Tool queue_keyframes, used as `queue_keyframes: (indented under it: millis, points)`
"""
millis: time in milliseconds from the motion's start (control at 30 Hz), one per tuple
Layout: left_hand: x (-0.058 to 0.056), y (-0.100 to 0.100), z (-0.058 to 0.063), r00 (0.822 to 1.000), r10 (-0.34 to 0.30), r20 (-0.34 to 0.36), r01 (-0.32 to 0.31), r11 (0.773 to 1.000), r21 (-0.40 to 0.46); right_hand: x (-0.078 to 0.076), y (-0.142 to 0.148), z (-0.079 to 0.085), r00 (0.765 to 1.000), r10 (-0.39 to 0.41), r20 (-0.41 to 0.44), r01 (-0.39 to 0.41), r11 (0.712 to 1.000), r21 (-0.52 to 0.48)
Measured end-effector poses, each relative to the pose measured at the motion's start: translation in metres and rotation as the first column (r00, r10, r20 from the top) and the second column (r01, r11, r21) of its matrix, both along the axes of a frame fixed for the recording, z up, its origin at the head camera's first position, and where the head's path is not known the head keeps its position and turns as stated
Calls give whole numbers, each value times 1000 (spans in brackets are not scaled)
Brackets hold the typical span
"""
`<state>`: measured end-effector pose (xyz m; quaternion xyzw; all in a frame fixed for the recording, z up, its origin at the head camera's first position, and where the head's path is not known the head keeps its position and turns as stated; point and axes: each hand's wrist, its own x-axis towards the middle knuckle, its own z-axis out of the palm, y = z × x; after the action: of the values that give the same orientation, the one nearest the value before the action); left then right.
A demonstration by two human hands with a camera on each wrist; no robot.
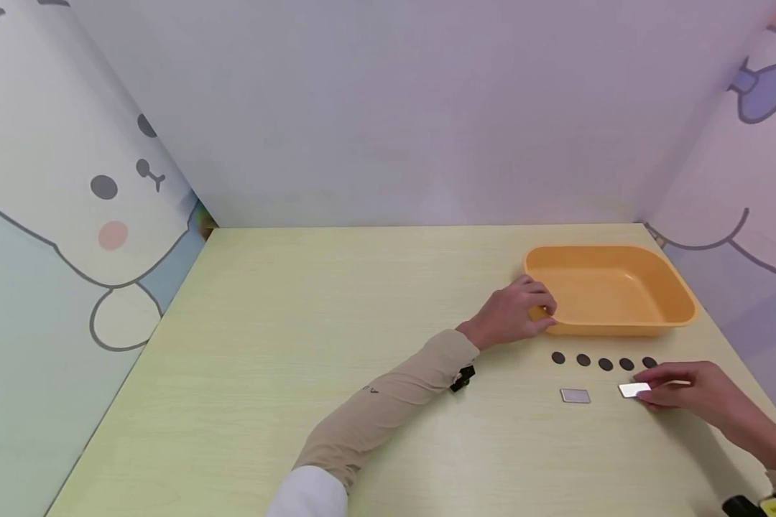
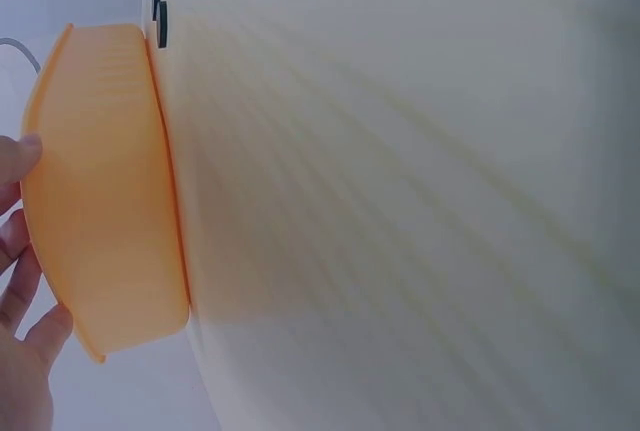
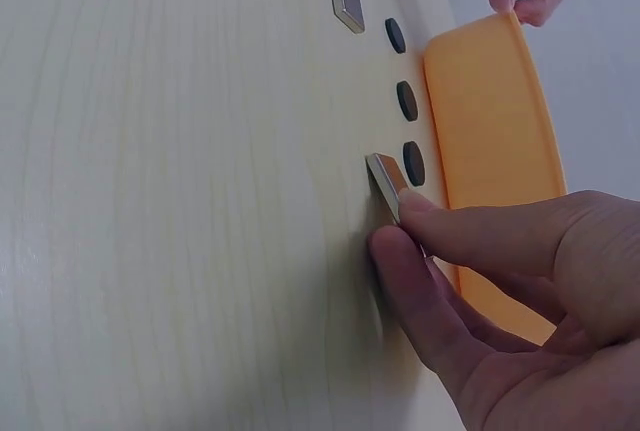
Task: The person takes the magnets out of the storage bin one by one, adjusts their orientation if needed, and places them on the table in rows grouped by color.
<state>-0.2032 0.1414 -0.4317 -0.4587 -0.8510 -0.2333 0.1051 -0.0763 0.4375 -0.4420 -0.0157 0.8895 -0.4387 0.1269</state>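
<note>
My left hand [image 1: 516, 310] grips the left rim of an orange plastic tray [image 1: 614, 330], its fingers over the edge; the left wrist view shows the fingertips [image 2: 52, 329] along that rim. In front of the tray, my right hand [image 1: 692, 391] pinches a small shiny rectangular plate [image 1: 634, 390] between thumb and fingers. The right wrist view has this plate [image 3: 388, 183] tilted, close over the table beside a dark disc [image 3: 414, 163]. A second rectangular plate [image 1: 575, 396] lies flat on the table, left of the held one.
Several small dark discs, among them a middle one [image 1: 605, 365], form a row between the tray and the plates. The pale wooden table [image 1: 297, 301] meets a plain back wall [image 1: 394, 115] and side panels with cartoon figures.
</note>
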Motion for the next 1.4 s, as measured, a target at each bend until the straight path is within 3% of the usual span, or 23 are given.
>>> queue_keyframes:
  millis: [500,1167,1400]
  points:
    - [1,1,-2,1000,-3,-17,3,1000,6,0,-2,0,996,69,-59,-67,997,33]
    - [2,2,1,1000,-16,-15,16,1000,-3,1,-2,-1,996,93,8,-94,994,60]
    - [0,1,5,998,-35,45,36,999,-22,0,-4,4,995,95,22,-97,988,119]
